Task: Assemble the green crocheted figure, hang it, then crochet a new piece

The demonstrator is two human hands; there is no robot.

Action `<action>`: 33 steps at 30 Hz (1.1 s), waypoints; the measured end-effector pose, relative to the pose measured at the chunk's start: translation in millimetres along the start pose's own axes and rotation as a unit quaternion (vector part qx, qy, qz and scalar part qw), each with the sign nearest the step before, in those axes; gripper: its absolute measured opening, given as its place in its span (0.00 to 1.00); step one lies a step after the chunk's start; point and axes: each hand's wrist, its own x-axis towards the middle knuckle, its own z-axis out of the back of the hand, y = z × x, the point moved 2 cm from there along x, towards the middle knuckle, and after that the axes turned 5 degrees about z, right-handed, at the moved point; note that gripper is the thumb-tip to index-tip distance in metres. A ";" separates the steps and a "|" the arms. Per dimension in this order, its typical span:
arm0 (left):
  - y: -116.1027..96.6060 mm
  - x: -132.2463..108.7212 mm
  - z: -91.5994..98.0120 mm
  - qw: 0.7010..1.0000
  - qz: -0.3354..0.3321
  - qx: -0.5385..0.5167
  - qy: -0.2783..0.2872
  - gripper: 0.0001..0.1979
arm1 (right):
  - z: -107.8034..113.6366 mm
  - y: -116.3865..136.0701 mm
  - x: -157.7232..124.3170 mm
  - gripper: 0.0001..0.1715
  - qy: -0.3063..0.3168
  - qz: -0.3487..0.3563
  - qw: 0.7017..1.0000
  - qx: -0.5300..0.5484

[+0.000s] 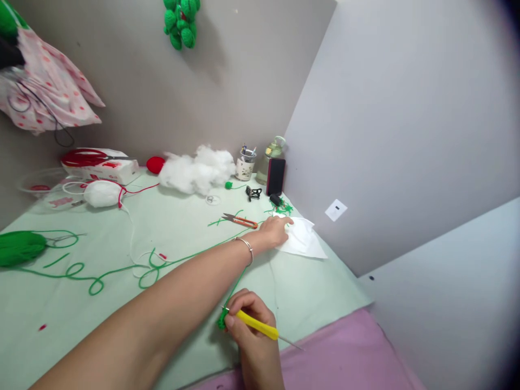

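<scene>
My left hand (276, 231) reaches out over the table and touches a white tissue (303, 238), its fingers partly hidden; a bracelet circles the wrist. Close to the front edge, my right hand (252, 319) is closed on a yellow-handled crochet hook (260, 325) and a small green crochet piece (222, 318). Green yarn (235, 285) runs up from that piece, passing by my left wrist. Orange-handled snips (240, 220) lie to the left of my left hand.
White stuffing (197, 170), a pen cup (245, 165), a bottle (264, 162) and a black phone (276, 177) stand at the back. On the left are a green yarn ball (20, 248), white yarn (102, 194) and a tissue pack (122, 169) with red scissors (85, 157) on top.
</scene>
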 end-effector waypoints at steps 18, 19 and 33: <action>21.1 -27.4 33.6 0.989 -0.003 -0.149 0.011 0.16 | 1.8 3.0 -5.1 0.09 -0.022 0.000 1.000 -0.003; 25.1 -36.2 44.0 0.985 -0.002 -0.172 0.005 0.17 | 1.9 2.8 -5.5 0.10 -0.021 -0.002 1.000 -0.002; 4.5 -318.8 133.0 0.896 0.037 -0.442 -0.008 0.06 | -19.4 36.0 -9.1 0.11 -0.034 0.046 0.998 -0.011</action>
